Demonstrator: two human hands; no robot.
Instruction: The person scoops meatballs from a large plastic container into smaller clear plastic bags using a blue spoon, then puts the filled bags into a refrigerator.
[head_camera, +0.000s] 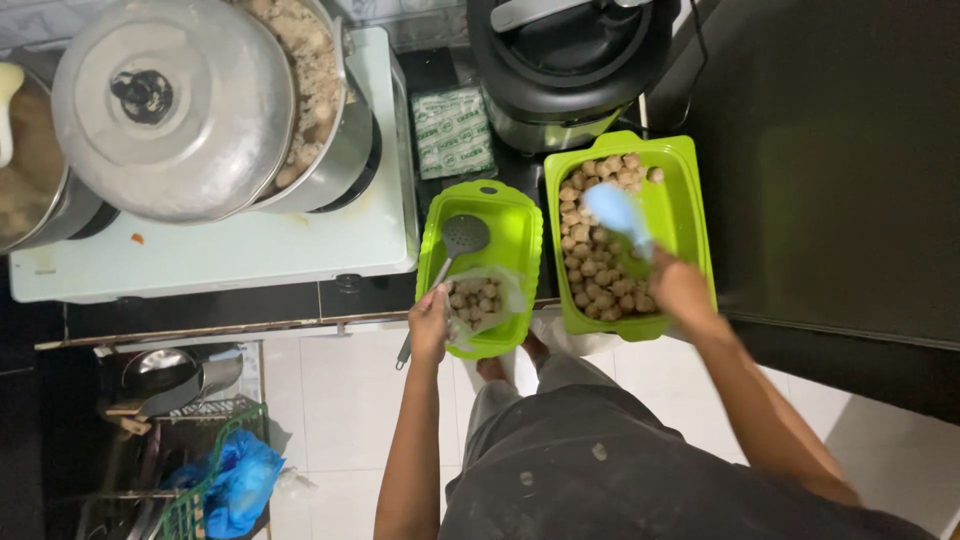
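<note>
Looking straight down here. Nearest the camera, both bare arms are reaching forward from a dark shirt, out over the white tiled floor (350, 420). The left hand (430, 325) is curling its fingers around the rim of a clear plastic bag (478, 305) partly filled with meatballs, pinching it open; the bag is sitting inside the smaller green tub (520, 235). A slotted ladle (462, 240) is lying in that same tub, handle sticking out past the left hand.

The right hand (682, 290) is angling in over the bigger green tub (680, 190), which is holding a pile of loose meatballs (600, 265). It's gripping something pale blue and blurry (615, 212), can't tell what exactly, fingers closed round it.

Both tubs are sitting side by side on the dark tabletop (830, 150). Further back, a white stove (250, 250) is carrying a big metal pot (330, 110) with its lid (170, 105) sitting askew, and a black cooker (565, 60) is standing behind the tubs.
</note>
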